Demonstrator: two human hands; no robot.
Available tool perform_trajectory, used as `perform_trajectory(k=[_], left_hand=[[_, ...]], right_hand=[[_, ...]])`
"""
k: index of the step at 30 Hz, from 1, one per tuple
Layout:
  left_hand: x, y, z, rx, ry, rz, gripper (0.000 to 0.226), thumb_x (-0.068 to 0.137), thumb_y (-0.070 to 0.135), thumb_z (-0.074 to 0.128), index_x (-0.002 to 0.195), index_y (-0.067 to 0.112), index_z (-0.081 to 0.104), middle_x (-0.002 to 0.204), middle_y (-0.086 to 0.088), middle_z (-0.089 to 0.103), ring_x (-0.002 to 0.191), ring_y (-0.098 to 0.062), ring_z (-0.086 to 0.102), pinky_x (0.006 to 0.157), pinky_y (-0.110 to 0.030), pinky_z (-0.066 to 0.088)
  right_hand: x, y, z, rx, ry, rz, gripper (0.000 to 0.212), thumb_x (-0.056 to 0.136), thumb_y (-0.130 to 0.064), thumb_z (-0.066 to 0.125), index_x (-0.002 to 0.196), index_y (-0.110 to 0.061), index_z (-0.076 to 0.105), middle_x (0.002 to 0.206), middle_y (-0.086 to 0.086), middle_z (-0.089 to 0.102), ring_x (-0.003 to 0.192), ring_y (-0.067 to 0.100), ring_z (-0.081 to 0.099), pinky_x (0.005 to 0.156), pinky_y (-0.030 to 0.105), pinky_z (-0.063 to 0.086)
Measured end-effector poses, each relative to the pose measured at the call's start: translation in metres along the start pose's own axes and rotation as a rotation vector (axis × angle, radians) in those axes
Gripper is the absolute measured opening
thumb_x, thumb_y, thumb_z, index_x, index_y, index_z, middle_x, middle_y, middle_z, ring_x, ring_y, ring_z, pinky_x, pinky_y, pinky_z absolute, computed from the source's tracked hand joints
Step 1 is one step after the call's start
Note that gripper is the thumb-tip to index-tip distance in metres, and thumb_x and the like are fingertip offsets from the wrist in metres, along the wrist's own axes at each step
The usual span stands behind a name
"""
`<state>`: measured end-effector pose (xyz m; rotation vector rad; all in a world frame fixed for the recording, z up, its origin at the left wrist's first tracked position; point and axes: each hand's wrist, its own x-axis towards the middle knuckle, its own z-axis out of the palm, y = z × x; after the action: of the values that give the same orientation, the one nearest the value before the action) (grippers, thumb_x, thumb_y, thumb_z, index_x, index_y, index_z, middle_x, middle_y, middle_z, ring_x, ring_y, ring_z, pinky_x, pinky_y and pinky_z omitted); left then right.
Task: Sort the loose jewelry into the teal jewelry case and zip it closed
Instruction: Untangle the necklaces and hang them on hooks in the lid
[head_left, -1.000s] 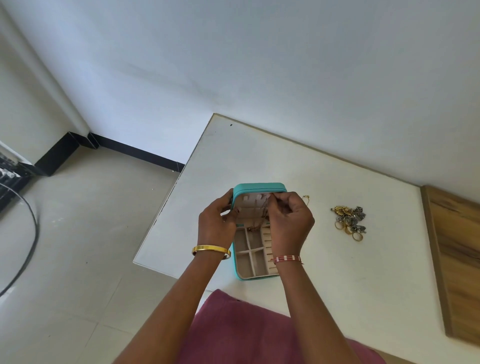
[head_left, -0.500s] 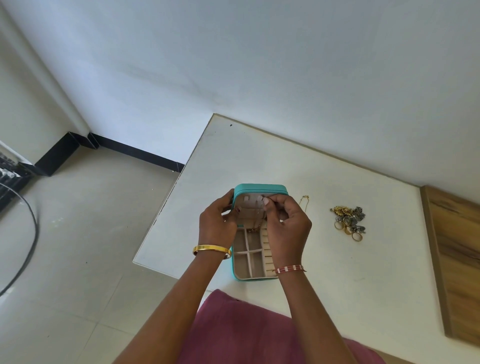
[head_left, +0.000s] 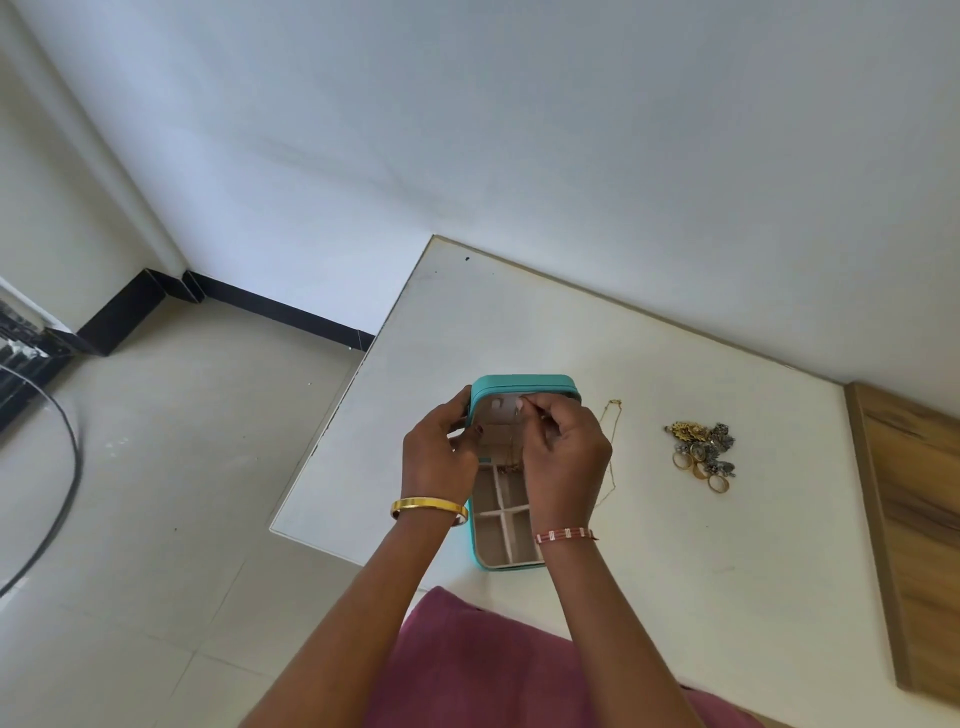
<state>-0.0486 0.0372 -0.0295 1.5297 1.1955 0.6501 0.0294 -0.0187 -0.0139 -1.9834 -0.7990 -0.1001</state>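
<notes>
The teal jewelry case (head_left: 524, 383) stands open on the white table (head_left: 701, 519), lid upright, beige compartments facing me. My left hand (head_left: 439, 452) grips the lid's left edge. My right hand (head_left: 563, 457) pinches a thin chain (head_left: 511, 457) up at the hooks inside the lid; the chain hangs down into the case. A second gold chain (head_left: 612, 447) lies on the table just right of the case. Farther right sits a pile of loose jewelry (head_left: 702, 452), with gold rings and silver-grey pieces.
A wooden board (head_left: 914, 545) lies along the table's right side. The table's left edge drops to a tiled floor, where a black cable (head_left: 62, 488) curves at the far left. A wall runs behind the table.
My right hand has shifted slightly left and up along the inside of the lid with the chain. The gold chain beside the case is now more exposed. My left hand stays put.
</notes>
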Motion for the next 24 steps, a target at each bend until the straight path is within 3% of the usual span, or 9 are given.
perform_trajectory(k=[2, 6, 10, 12, 15, 24], left_hand=[[-0.001, 0.000, -0.001, -0.001, 0.003, -0.003, 0.044, 0.083, -0.004, 0.056, 0.123, 0.016, 0.055, 0.117, -0.003, 0.064, 0.093, -0.006, 0.053, 0.078, -0.003, 0.040], [-0.002, -0.001, -0.001, -0.010, 0.007, -0.033, 0.044, 0.084, -0.002, 0.057, 0.124, 0.015, 0.054, 0.118, -0.004, 0.063, 0.093, -0.007, 0.053, 0.083, -0.012, 0.040], [-0.001, -0.001, -0.001, -0.011, 0.003, -0.015, 0.044, 0.084, -0.003, 0.057, 0.124, 0.014, 0.054, 0.117, -0.005, 0.063, 0.093, -0.007, 0.052, 0.072, 0.005, 0.033], [-0.001, -0.002, -0.001, -0.015, 0.006, -0.009, 0.044, 0.083, -0.003, 0.057, 0.124, 0.014, 0.055, 0.117, -0.005, 0.063, 0.093, -0.007, 0.052, 0.070, 0.007, 0.032], [-0.001, -0.002, -0.001, -0.012, 0.001, -0.009, 0.045, 0.083, -0.002, 0.058, 0.124, 0.015, 0.055, 0.118, -0.004, 0.063, 0.094, -0.006, 0.052, 0.070, 0.005, 0.035], [-0.003, -0.005, 0.000, -0.007, -0.001, 0.001, 0.043, 0.083, -0.001, 0.058, 0.123, 0.015, 0.056, 0.117, -0.004, 0.064, 0.093, -0.007, 0.053, 0.065, 0.012, 0.032]], right_hand=[[0.000, -0.002, 0.004, -0.025, 0.046, -0.017, 0.009, 0.075, -0.006, 0.070, 0.084, -0.003, 0.071, 0.077, 0.011, 0.069, 0.071, 0.023, 0.064, 0.065, 0.027, 0.052], [0.001, -0.006, 0.012, -0.038, 0.084, 0.038, 0.011, 0.073, -0.005, 0.073, 0.083, -0.004, 0.071, 0.074, 0.012, 0.069, 0.067, 0.024, 0.062, 0.059, 0.026, 0.050], [0.007, -0.006, 0.014, 0.089, 0.100, 0.307, 0.011, 0.076, -0.010, 0.072, 0.086, -0.007, 0.072, 0.080, 0.007, 0.069, 0.073, 0.020, 0.063, 0.065, 0.026, 0.052], [0.011, -0.005, 0.010, 0.163, 0.086, 0.390, 0.011, 0.076, -0.009, 0.071, 0.088, -0.006, 0.071, 0.081, 0.003, 0.069, 0.072, 0.014, 0.063, 0.065, 0.016, 0.051], [0.014, -0.005, 0.004, 0.140, 0.044, 0.357, 0.011, 0.077, -0.007, 0.070, 0.087, -0.003, 0.070, 0.082, 0.003, 0.069, 0.069, 0.008, 0.060, 0.060, 0.005, 0.046], [0.005, 0.013, -0.009, -0.026, -0.098, 0.082, 0.013, 0.079, -0.009, 0.069, 0.092, -0.009, 0.069, 0.087, 0.008, 0.069, 0.078, 0.019, 0.064, 0.068, 0.027, 0.055]])
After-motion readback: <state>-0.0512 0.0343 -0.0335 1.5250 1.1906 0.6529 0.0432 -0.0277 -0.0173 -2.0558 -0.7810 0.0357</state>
